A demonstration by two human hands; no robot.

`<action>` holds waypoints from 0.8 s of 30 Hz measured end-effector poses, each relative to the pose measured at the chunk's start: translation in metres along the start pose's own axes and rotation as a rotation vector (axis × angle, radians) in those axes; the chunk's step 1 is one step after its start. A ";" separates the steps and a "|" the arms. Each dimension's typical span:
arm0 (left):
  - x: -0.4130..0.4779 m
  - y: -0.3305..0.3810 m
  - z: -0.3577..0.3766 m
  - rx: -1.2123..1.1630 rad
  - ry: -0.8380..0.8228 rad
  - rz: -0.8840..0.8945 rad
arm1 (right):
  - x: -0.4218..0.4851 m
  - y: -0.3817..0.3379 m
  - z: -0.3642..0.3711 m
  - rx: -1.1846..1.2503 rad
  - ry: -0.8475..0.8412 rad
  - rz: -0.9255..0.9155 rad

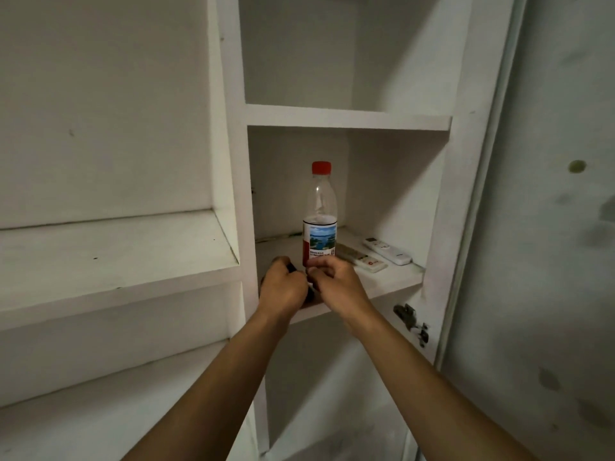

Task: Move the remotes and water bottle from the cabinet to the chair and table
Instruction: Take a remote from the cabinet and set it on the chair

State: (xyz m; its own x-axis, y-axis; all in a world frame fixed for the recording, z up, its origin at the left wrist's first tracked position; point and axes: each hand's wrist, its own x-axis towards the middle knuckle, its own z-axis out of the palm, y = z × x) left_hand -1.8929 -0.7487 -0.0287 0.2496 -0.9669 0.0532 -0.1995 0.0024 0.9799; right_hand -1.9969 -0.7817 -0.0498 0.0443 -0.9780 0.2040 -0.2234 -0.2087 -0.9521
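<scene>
A clear water bottle point(320, 214) with a red cap and picture label stands upright in the white cabinet's middle compartment point(396, 281). Two white remotes lie to its right: one point(387, 250) near the back, another point(361, 259) closer to the bottle. My left hand point(283, 287) is curled around a dark object, mostly hidden, at the shelf's front left. Just in front of the bottle's base, my right hand point(336, 281) has its fingers pinched; whether it touches the bottle or the dark object is unclear.
Above is another open compartment with a shelf board point(346, 118). A wide white ledge point(109, 257) runs to the left. A metal hinge point(411, 322) sticks out below the shelf's right end, beside a stained door panel point(549, 261).
</scene>
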 end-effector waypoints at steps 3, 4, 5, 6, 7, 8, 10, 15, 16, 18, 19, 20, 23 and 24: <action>-0.001 0.001 0.002 -0.019 0.024 -0.028 | -0.004 0.002 -0.001 -0.031 -0.063 0.008; -0.003 0.002 0.003 -0.031 0.038 -0.031 | -0.005 0.003 -0.001 -0.049 -0.067 0.000; -0.005 0.002 0.003 -0.043 0.048 -0.037 | -0.005 0.003 -0.001 -0.060 -0.066 -0.011; -0.007 0.003 0.004 -0.062 0.061 -0.045 | -0.006 0.004 -0.002 -0.056 -0.064 -0.021; -0.009 0.004 0.004 -0.089 0.076 -0.055 | -0.006 0.003 -0.003 -0.054 -0.061 -0.031; -0.011 0.005 0.005 -0.122 0.091 -0.060 | -0.007 0.002 -0.003 -0.055 -0.057 -0.040; -0.014 0.007 0.006 -0.160 0.112 -0.054 | -0.007 0.001 -0.003 -0.046 -0.042 -0.051; -0.013 0.007 0.010 -0.119 0.161 -0.039 | -0.010 -0.003 0.004 0.008 -0.026 -0.074; -0.012 0.006 0.012 -0.096 0.177 -0.031 | -0.010 -0.003 0.005 0.026 -0.025 -0.077; -0.014 0.005 0.013 -0.085 0.193 -0.018 | -0.011 -0.003 0.003 0.077 -0.015 -0.067; -0.016 0.004 0.013 -0.099 0.202 -0.013 | -0.012 -0.003 0.002 0.102 -0.005 -0.063; -0.017 0.003 0.014 -0.118 0.212 -0.002 | -0.012 -0.003 0.001 0.122 0.007 -0.066; -0.022 0.003 0.019 -0.147 0.261 0.050 | -0.014 -0.003 -0.003 0.173 0.021 -0.092; -0.023 0.004 0.020 -0.155 0.277 0.077 | -0.015 -0.003 -0.004 0.205 0.020 -0.097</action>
State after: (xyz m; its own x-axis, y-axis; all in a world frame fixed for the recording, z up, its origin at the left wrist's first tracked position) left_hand -1.9183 -0.7316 -0.0301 0.4918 -0.8563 0.1574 -0.0861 0.1321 0.9875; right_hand -2.0005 -0.7666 -0.0486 0.0364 -0.9533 0.2997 -0.0160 -0.3004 -0.9537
